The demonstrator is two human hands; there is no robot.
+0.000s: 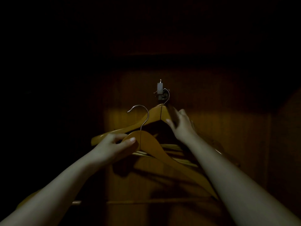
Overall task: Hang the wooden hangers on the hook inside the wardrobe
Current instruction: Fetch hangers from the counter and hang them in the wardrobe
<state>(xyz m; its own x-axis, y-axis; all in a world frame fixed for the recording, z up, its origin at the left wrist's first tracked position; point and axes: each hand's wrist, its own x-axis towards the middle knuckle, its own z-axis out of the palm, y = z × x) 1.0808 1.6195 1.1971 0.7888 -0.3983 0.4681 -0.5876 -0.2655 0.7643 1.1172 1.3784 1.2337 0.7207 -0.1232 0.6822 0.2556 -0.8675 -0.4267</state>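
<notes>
Head view, dim wardrobe interior, near to far. Left hand [112, 148]: at 7 o'clock of centre, thumb and fingers pinching the neck of a curved yellow-brown wooden hanger with a silver wire hook [156, 154], held free of the wall, its wire hook unattached. Right hand [180, 123]: at 4 o'clock of the wall hook, fingers loosely spread, fingertips touching the right shoulder of a second yellow-brown wooden hanger [138, 123]. Second hanger: tilted, wire looped on the small grey metal wall hook [160, 90]. Dark brown wooden back panel [228, 128]: farthest, at 12 o'clock.
</notes>
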